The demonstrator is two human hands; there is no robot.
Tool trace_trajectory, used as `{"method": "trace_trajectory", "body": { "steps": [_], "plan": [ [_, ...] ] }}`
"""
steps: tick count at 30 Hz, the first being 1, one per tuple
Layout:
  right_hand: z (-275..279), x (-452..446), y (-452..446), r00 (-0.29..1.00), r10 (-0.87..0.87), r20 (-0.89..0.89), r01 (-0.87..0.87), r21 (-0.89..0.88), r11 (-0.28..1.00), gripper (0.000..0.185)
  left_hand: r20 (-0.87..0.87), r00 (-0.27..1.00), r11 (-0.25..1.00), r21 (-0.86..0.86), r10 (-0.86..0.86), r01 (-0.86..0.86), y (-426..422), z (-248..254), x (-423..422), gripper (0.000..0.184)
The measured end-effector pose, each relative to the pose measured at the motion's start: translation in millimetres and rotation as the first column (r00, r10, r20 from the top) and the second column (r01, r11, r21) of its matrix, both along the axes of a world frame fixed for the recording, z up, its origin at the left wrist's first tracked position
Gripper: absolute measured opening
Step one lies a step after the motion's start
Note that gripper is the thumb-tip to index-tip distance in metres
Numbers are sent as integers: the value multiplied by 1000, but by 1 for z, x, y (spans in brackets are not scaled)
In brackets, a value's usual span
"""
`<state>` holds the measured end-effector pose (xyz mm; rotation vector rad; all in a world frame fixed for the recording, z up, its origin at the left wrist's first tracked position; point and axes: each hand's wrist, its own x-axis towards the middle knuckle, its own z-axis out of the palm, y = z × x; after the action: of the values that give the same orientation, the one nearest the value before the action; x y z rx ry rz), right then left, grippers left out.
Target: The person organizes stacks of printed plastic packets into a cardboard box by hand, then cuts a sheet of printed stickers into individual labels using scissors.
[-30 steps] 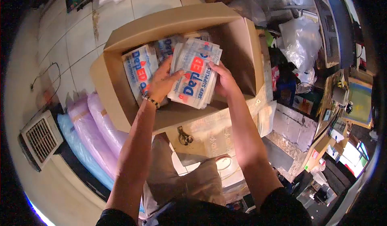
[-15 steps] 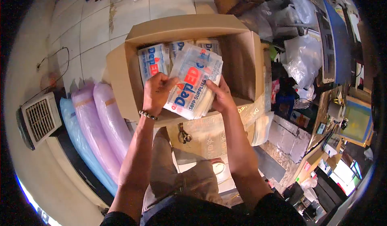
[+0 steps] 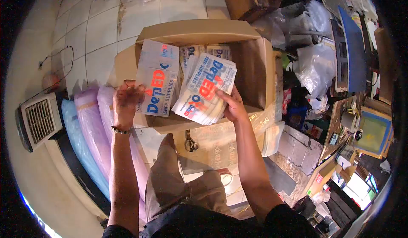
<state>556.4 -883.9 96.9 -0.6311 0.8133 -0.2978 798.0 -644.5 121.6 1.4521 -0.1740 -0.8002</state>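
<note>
My left hand point(image 3: 128, 98) is closed on the lower left edge of a single translucent plastic bag point(image 3: 158, 74) printed "DepED SBFP SUPPLIES" in blue and red. That bag hangs over the left side of an open cardboard box point(image 3: 199, 29). My right hand point(image 3: 233, 105) grips a fanned stack of similar bags point(image 3: 204, 94) by its right edge, thumb on top. The stack is above the box's front part. More printed bags point(image 3: 219, 51) lie inside the box toward the back, partly hidden by the stack.
Pink and blue plastic-wrapped rolls point(image 3: 91, 119) stand at the left beside a vent-like grille unit point(image 3: 40, 121). A second, taped carton point(image 3: 212, 146) sits between the box and my legs. Clear plastic sacks point(image 3: 316, 68) and a shelf point(image 3: 333, 123) crowd the right side.
My left hand has drawn one bag off the stack and moved left with it. The stack in my right hand now shows another printed bag on top.
</note>
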Motion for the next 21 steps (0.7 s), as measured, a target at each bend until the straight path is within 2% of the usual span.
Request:
{"method": "trace_trajectory", "body": {
  "steps": [3,4,7,8,9,11,12,16,19,20,21],
  "plan": [
    [-5,-5,-2,999,-7,-47,5,-29,1000,64,65,997,999,-36,-28,30,14,9,11,28],
    [-8,-5,-2,998,-7,-63,4,-39,999,64,73,997,1000,-1,-14,14,23,12,19,35],
    [-6,-15,-13,998,-26,-59,24,-38,999,62,193,975,981,178,-108,74,37,56,42,38],
    [-2,-16,-15,999,-43,-27,41,-52,998,61,204,970,943,327,-129,57,47,71,48,37],
    [0,-16,-16,998,-65,-26,63,-61,996,61,205,964,951,290,-172,109,50,86,55,32],
    [-3,-22,-23,1000,-15,-8,14,-89,996,62,320,875,895,383,-362,230,72,107,69,30],
    [-6,-24,-23,999,-35,-15,34,-72,997,62,266,886,867,437,-379,239,73,121,72,28],
    [-10,-28,-26,999,-26,29,28,-54,998,62,332,619,615,719,-712,322,66,163,75,18],
    [-12,-28,-25,1000,3,27,-1,-51,999,61,361,334,490,690,-871,532,40,176,70,20],
    [-12,-26,-25,1000,22,10,-21,-65,998,61,350,218,408,686,-911,603,23,180,69,17],
    [-12,-24,-24,999,41,-7,-41,-77,996,61,330,181,365,671,-927,645,5,181,65,16]
  ]
}}
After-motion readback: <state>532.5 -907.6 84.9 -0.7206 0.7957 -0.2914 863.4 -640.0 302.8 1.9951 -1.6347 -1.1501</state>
